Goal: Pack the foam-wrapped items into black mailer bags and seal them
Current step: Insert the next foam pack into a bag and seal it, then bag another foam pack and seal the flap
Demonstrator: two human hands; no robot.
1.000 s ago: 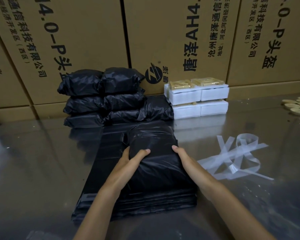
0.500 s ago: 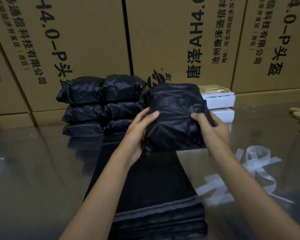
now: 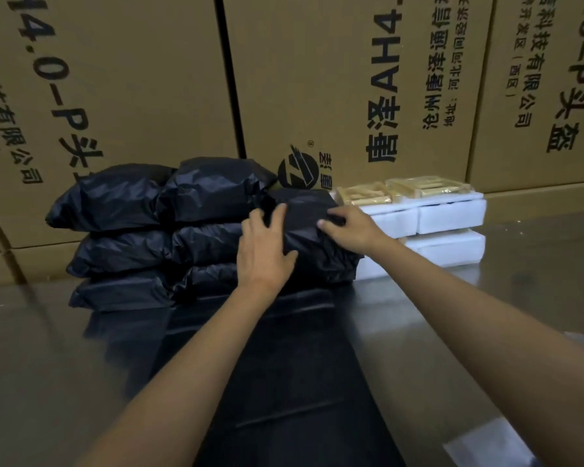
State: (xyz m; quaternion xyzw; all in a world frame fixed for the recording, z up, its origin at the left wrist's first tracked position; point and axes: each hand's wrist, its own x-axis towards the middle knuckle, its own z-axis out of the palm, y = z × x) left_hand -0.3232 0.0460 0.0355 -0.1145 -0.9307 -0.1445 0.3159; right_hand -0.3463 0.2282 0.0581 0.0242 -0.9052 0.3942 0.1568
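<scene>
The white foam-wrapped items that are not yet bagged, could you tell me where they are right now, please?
In the head view the white foam-wrapped items sit stacked right of centre against the cardboard boxes, just right of the stacked black bags.

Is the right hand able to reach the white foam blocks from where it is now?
Probably yes. The right hand rests on the black packed bag, and the white foam blocks sit just to its right, uncovered, with nothing between them.
</scene>
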